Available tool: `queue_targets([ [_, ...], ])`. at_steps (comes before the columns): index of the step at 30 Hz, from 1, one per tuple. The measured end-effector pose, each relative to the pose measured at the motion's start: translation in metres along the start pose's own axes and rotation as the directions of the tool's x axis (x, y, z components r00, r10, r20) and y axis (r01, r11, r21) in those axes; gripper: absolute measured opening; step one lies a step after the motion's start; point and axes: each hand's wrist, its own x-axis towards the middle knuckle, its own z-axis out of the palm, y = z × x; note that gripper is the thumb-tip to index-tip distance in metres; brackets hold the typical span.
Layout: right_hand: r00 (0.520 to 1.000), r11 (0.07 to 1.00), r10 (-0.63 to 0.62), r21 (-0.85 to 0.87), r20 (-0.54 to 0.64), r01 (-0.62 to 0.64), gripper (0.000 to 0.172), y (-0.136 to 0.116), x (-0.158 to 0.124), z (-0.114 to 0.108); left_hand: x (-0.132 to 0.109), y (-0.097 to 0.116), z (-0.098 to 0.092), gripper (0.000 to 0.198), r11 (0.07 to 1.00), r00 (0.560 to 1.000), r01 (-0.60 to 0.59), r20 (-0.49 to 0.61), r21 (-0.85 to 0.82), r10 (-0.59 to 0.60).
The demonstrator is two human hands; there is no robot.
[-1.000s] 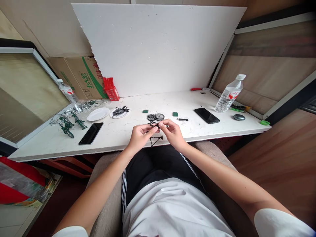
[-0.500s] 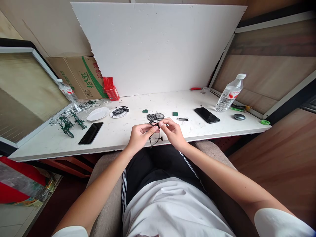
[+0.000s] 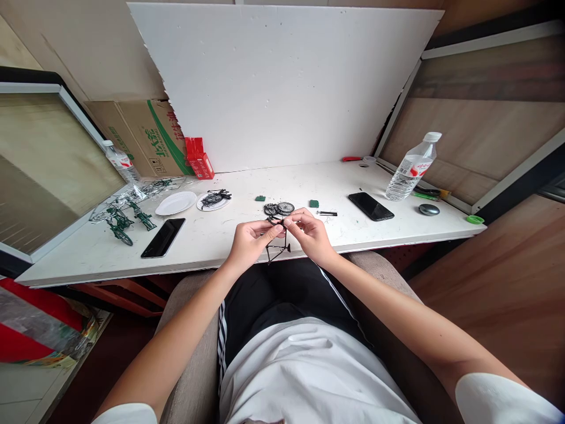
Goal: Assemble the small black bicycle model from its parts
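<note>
A thin black model bicycle frame (image 3: pixel 278 254) hangs over the table's front edge, pinched between both hands. My left hand (image 3: pixel 251 240) grips its upper part from the left, thumb on top. From the right, my right hand (image 3: pixel 309 234) closes thumb and fingers on the same area; what exactly lies under the fingertips is hidden. Just beyond the hands, small black spoked wheels (image 3: pixel 285 208) lie on the table. Two little green pieces (image 3: pixel 313 204) and a slim black part (image 3: pixel 327 214) are near them.
Paper plates (image 3: pixel 175 204), one heaped with black parts (image 3: pixel 215 198), lie left of centre. Green model bicycles (image 3: pixel 118 225) and a phone (image 3: pixel 163 238) are further left. On the right are another phone (image 3: pixel 371 206), a water bottle (image 3: pixel 410 168) and a grey rounded object (image 3: pixel 428 209). A white board (image 3: pixel 286 88) stands behind.
Both hands keep their pinch on the bicycle frame. The fingers of my right hand have lifted very slightly; the view has shifted a touch.
</note>
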Motion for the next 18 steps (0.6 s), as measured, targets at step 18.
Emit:
queue_targets([
  [18,0.996,0.989,-0.07,-0.124,0.064,0.077,0.03,-0.013,0.003,-0.007,0.003,-0.003,0.003,0.044,0.99,0.996,0.084,-0.029,-0.112,-0.088],
])
